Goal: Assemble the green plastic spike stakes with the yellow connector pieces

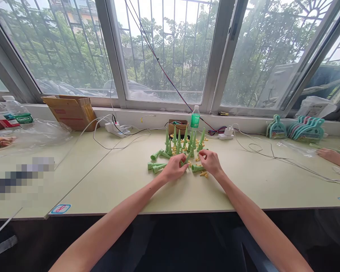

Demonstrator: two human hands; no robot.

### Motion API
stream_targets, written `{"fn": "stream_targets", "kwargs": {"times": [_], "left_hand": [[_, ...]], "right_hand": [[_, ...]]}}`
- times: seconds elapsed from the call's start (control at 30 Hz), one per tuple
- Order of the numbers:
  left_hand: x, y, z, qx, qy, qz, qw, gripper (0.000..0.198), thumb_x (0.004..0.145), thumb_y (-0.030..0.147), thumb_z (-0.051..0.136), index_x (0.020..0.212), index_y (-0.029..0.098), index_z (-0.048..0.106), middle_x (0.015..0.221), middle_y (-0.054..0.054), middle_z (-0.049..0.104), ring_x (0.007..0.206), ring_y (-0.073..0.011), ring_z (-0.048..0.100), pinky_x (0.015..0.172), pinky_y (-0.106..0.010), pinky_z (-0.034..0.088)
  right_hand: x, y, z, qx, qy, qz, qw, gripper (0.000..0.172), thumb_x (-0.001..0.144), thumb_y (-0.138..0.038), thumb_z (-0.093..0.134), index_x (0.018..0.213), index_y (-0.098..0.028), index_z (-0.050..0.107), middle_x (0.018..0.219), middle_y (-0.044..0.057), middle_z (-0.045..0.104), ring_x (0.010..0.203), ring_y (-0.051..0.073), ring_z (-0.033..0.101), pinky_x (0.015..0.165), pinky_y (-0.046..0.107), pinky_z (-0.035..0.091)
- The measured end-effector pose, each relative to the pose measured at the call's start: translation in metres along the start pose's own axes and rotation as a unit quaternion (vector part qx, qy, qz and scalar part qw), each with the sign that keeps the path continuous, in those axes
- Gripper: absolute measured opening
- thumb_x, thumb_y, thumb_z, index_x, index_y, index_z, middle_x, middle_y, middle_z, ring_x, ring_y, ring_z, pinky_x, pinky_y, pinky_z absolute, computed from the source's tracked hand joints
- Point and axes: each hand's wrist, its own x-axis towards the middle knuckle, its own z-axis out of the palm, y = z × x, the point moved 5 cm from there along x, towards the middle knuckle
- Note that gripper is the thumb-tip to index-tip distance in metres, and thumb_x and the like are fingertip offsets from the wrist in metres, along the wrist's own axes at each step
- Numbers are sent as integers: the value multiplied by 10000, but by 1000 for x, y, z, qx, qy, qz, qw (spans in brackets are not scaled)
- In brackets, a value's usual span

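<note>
My left hand (174, 168) is closed round a green plastic spike (188, 158), whose tapered tip leans up to the right. To its right, my right hand (211, 162) has thumb and fingers pinched together; whatever lies between them is too small to make out. Just beyond both hands, several green spikes (201, 140) stand upright in a cluster. Other hollow green pieces (158, 168) lie on their sides left of my left hand, and one green piece (197, 168) lies between my hands. Small yellow plastic parts (204, 174) are scattered among them.
Behind the cluster are a small brown box (178, 126) and a green-labelled bottle (195, 118). Power strips (117, 129) with loose cables lie along the windowsill. A cardboard box (70, 112) stands left, teal hangers (307, 128) right. Another person's hand (333, 156) rests at the right edge.
</note>
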Motion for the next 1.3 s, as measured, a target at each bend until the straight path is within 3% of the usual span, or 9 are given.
{"fn": "stream_targets", "kwargs": {"times": [0.27, 0.57, 1.3], "left_hand": [[1, -2, 3, 13, -9, 3, 1000, 167, 805, 328, 580, 841, 167, 550, 753, -3, 564, 575, -109, 466, 553, -246, 351], [1, -3, 2, 8, 5, 5, 1000, 164, 801, 324, 587, 800, 172, 527, 702, 14, 533, 560, -102, 446, 559, -242, 341], [-1, -2, 3, 11, 0, 14, 1000, 171, 827, 332, 568, 858, 164, 571, 720, -11, 566, 570, -121, 447, 553, -254, 342]], "right_hand": [[-2, 1, 6, 0, -60, 6, 998, 268, 805, -170, 511, 967, -189, 723, 1005, 56, 729, 709, 178, 643, 766, 306, 480], [-3, 5, 16, -5, -93, -5, 996, 262, 793, -152, 544, 981, -203, 719, 980, 59, 732, 940, 225, 660, 845, 318, 479], [-1, 2, 16, -14, -90, -39, 995, 191, 815, -180, 525, 900, -194, 695, 860, 50, 693, 789, 183, 608, 743, 286, 444]]}}
